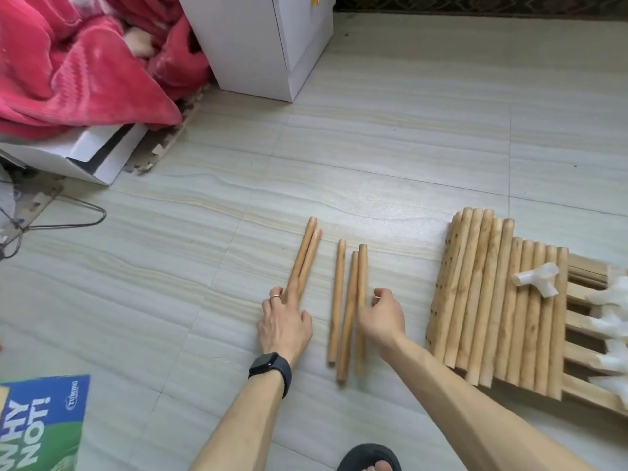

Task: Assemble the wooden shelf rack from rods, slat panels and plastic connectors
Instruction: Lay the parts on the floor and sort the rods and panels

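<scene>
Sorting stage imo, nothing is joined yet. Left hand [285, 322] is lying flat, fingers straight over the near ends of the 2-rod pair [305, 258], prob squaring them up. Right hand [382, 317] is sitting w/ fingers curled against the rightmost of the 3-rod group [350, 300]. It's blurred, so can't tell if it's pinching or nudging. Both groups are lying apart on the floor [373, 164], likely sorted by length. Remaining rods [492, 300] are resting on slat panels [588, 270] at right, w/ white connectors [538, 279] on top.
</scene>
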{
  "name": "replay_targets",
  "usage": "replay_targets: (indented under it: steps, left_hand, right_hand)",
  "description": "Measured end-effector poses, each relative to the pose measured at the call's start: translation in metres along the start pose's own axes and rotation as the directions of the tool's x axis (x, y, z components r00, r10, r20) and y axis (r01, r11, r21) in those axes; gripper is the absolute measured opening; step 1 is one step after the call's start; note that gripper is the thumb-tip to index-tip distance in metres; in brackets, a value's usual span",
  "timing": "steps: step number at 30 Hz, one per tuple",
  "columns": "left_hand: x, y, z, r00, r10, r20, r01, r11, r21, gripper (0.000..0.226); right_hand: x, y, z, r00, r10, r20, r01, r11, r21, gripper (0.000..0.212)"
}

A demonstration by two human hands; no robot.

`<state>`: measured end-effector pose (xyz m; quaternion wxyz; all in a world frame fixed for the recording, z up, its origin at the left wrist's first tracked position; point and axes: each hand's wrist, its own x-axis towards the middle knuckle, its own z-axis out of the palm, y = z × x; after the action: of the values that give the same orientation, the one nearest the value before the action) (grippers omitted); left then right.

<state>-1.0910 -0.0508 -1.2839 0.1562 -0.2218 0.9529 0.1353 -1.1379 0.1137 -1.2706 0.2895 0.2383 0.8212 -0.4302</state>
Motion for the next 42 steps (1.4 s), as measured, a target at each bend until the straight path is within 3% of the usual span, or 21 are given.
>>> replay_targets:
  steps: [3,6,10,14,18,21,25,27,30,34,38,42]
  left_hand:
    - [-0.003,0.0,0.002,1.0,0.01,0.016,-0.011,0.999,0.044,0.065]
    - [-0.004,0.004,0.001,1.0,0.01,0.029,-0.012,0.999,0.048,0.068]
    - [-0.007,0.005,-0.007,0.998,0.014,0.066,-0.017,0.999,0.043,0.071]
    - [-0.007,0.019,-0.019,0.997,0.071,0.033,-0.072,0.997,0.037,0.067]
    - [-0.006,0.068,-0.028,0.966,0.257,-0.031,-0.258,0.966,-0.024,0.081]
    - [-0.013,0.117,-0.027,0.934,0.357,-0.009,-0.356,0.929,-0.104,0.068]
    - [-0.031,0.171,-0.012,0.878,0.477,0.045,-0.468,0.874,-0.133,0.064]
    - [-0.039,0.19,-0.003,0.851,0.521,0.064,-0.51,0.849,-0.134,0.062]
    - [-0.051,0.212,0.012,0.837,0.537,0.107,-0.53,0.843,-0.089,0.066]
    - [-0.06,0.231,0.024,0.89,0.442,0.112,-0.433,0.896,-0.093,0.074]
    - [-0.05,0.238,0.022,0.926,0.352,0.135,-0.329,0.93,-0.167,0.06]
    - [-0.045,0.246,0.017,0.93,0.334,0.151,-0.325,0.942,-0.082,0.053]
  right_hand:
    - [-0.005,0.004,-0.006,0.998,-0.06,0.025,0.062,0.99,-0.127,0.064]
    - [-0.012,0.008,-0.007,0.985,-0.121,0.127,0.147,0.963,-0.227,0.065]
    - [-0.032,0.01,-0.019,0.973,-0.159,0.169,0.186,0.969,-0.16,0.059]
    - [-0.055,0.02,-0.062,0.939,-0.339,0.059,0.339,0.941,0.009,0.036]
    - [-0.056,0.037,-0.137,0.881,-0.446,-0.156,0.439,0.895,-0.082,0.026]
    - [-0.039,0.052,-0.192,0.84,-0.426,-0.337,0.379,0.904,-0.196,0.034]
    - [-0.009,0.068,-0.234,0.843,-0.179,-0.507,0.128,0.983,-0.134,0.057]
    - [0.001,0.072,-0.239,0.858,-0.201,-0.473,0.138,0.977,-0.164,0.064]
    - [0.015,0.072,-0.238,0.874,-0.353,-0.333,0.226,0.903,-0.365,0.071]
    - [0.028,0.075,-0.233,0.889,-0.383,-0.251,0.182,0.798,-0.575,0.056]
    - [0.027,0.092,-0.235,0.823,-0.407,-0.397,0.256,0.889,-0.38,0.035]
    - [0.021,0.106,-0.228,0.837,-0.198,-0.511,0.151,0.98,-0.134,0.036]
